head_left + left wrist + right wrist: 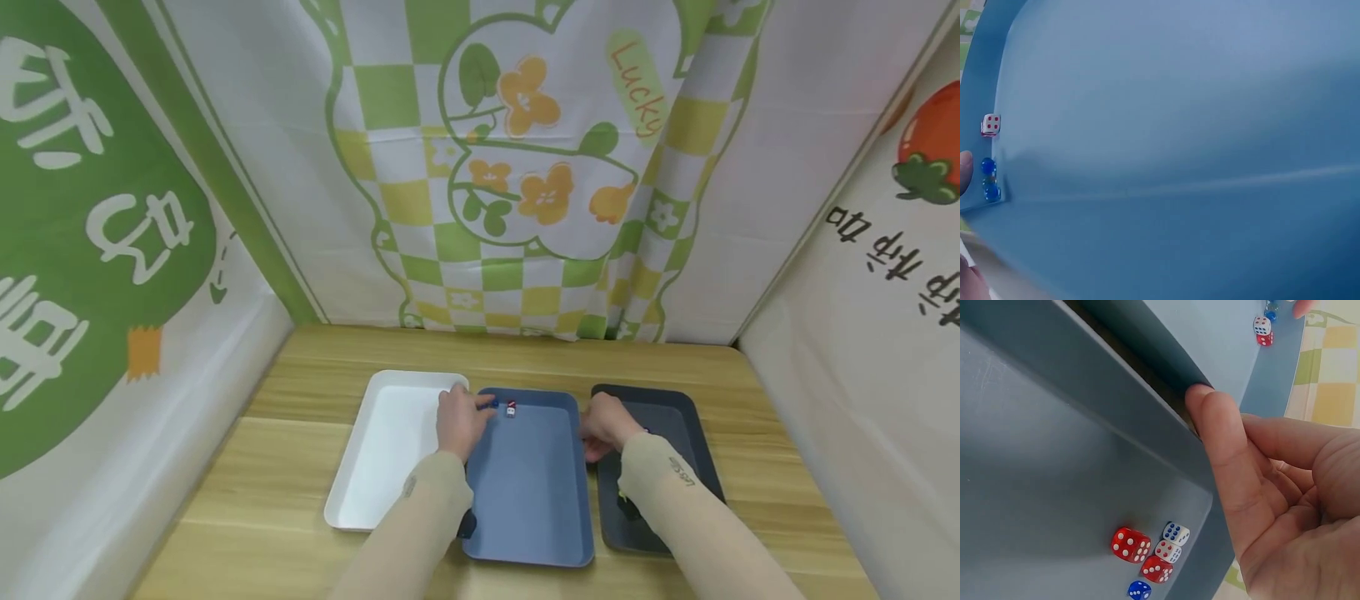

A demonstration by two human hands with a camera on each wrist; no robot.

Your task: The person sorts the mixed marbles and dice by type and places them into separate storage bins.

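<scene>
My left hand is at the far left corner of the blue tray, thumb and forefinger stretched over the corner with a gap between them. Small blue pieces lie in that corner, close to a fingertip. Beside them sit a white die with red pips and a red die. My right hand pinches the blue tray's right rim near its far corner, one finger in the gap before the dark tray. The thumb tip is hidden behind that finger.
Red dice, white dice and a blue die lie at the dark tray's end. A white tray stands left of the blue one. All three trays rest on a wooden table, with a patterned curtain behind.
</scene>
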